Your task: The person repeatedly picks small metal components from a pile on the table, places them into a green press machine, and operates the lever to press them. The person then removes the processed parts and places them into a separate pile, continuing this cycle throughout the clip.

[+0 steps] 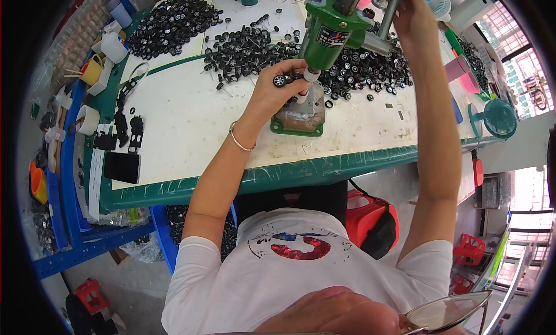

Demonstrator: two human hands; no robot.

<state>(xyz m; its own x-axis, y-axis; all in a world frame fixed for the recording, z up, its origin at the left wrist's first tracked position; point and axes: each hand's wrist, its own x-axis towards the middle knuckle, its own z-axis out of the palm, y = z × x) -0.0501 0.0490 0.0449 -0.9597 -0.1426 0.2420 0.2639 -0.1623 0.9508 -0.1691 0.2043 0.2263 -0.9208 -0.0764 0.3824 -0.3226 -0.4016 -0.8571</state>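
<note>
My left hand holds a small black toy wheel on a thin axle under the ram of a green hand press. The wheel sits just above the press's base plate. My right hand is raised and closed around the press's grey metal lever. A thin bracelet circles my left wrist.
Heaps of black wheels lie at the back left, the middle and to the right of the press. Black plastic parts and a dark phone rest near the table's left edge. A teal fan stands at the right, a red bag under the table.
</note>
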